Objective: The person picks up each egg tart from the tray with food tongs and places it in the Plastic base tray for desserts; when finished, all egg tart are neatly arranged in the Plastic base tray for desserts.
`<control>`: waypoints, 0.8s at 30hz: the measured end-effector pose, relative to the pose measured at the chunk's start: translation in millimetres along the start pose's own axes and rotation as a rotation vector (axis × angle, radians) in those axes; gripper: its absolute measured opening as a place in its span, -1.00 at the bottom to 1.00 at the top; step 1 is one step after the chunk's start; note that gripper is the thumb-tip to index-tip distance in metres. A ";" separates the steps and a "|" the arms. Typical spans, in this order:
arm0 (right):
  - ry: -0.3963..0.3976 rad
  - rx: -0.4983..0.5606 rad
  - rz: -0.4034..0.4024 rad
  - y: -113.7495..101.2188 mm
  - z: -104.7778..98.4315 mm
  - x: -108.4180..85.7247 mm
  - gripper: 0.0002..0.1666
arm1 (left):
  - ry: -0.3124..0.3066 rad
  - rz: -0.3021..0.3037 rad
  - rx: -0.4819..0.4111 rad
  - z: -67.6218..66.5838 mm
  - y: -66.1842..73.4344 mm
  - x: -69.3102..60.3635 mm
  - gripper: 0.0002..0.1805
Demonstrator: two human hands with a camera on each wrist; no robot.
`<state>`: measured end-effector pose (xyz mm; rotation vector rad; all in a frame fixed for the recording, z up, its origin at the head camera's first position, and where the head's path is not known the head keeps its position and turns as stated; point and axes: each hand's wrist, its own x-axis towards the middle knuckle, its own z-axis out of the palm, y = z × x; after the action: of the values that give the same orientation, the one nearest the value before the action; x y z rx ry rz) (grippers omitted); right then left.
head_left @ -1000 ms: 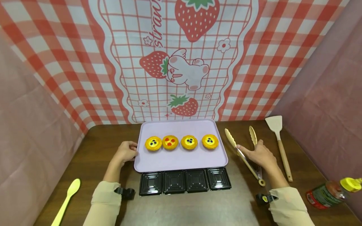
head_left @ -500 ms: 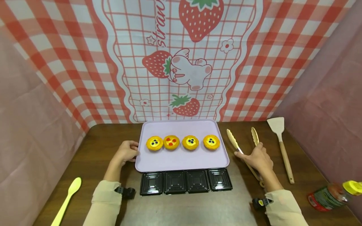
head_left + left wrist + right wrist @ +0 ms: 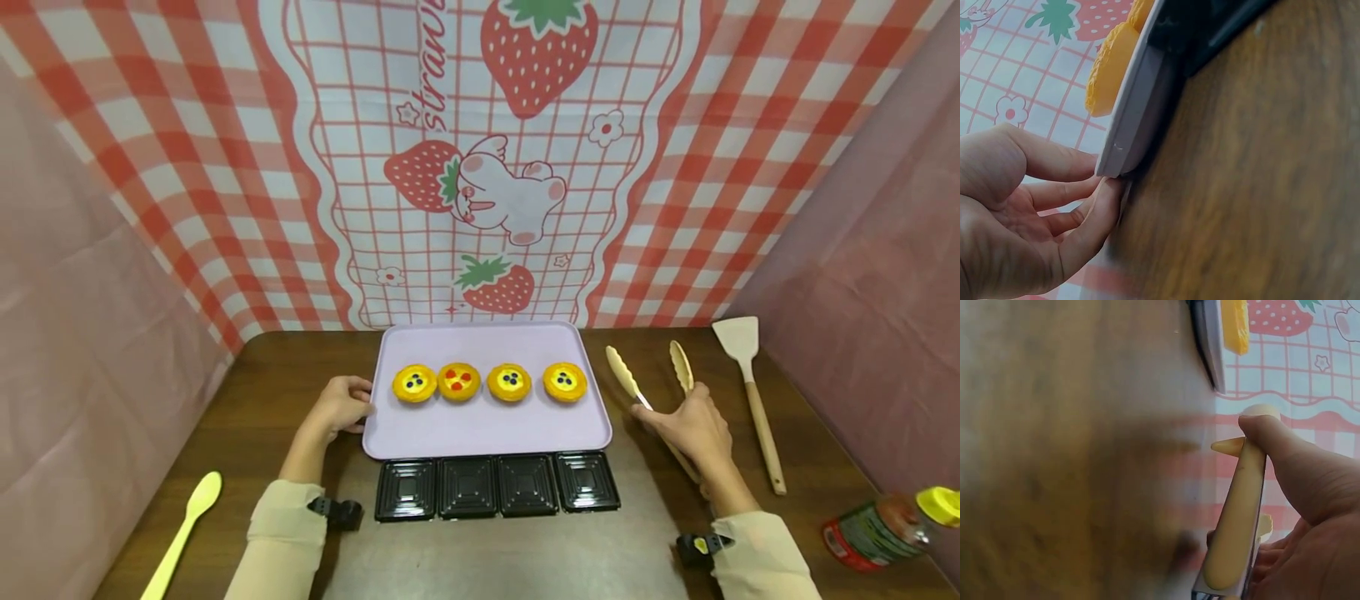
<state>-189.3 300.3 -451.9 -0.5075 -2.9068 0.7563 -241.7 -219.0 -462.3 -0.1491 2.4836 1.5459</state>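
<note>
My left hand (image 3: 341, 408) pinches the left edge of a pale lilac tray (image 3: 491, 433), thumb and fingers meeting at its rim (image 3: 1113, 156) in the left wrist view. On the tray several small egg tarts lie in a row; one tart (image 3: 458, 382) has red fruit pieces, the others, like the rightmost tart (image 3: 565, 382), dark blue berries. To the right of the tray, my right hand (image 3: 697, 425) grips metal tongs (image 3: 624, 371) with cream tips, their arms spread apart. In the right wrist view the tongs (image 3: 1235, 519) appear raised off the table.
Several black square plastic trays (image 3: 467, 486) line up along the tray's front edge. A white spatula (image 3: 757, 408) with a wooden handle lies at the right, and a yellow-capped bottle (image 3: 877, 533) stands nearer. A yellow spoon (image 3: 183, 533) is at the left. A checked cloth (image 3: 465, 100) hangs behind.
My right hand has closed around the tongs and appears to have lifted them slightly. The left hand stays at the tray's edge. The view has shifted a little.
</note>
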 end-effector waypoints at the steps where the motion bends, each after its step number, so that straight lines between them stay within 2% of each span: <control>1: 0.007 -0.004 -0.008 -0.5 -2.2 0.3 0.28 | 0.002 -0.002 -0.003 0.0 0.0 0.0 -0.54; 7: 0.082 -0.020 -0.094 -5.7 -19.1 3.2 0.29 | 0.004 -0.007 -0.005 -0.1 0.4 -0.3 -0.54; 16: 0.141 -0.039 -0.210 -14.9 -40.7 5.0 -0.08 | 0.014 -0.008 0.001 0.0 -0.4 -0.9 -0.53; 20: 0.149 -0.048 -0.277 -19.9 -45.0 3.1 -0.19 | 0.018 -0.009 0.002 0.0 -1.2 -0.8 -0.53; 24: 0.119 -0.053 -0.304 -27.1 -47.4 -0.2 -0.17 | 0.015 -0.011 0.000 0.1 -1.6 -0.1 -0.54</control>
<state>-188.9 299.6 -397.3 -0.1035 -2.8045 0.5862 -241.3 -219.6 -463.8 -0.1751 2.4901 1.5467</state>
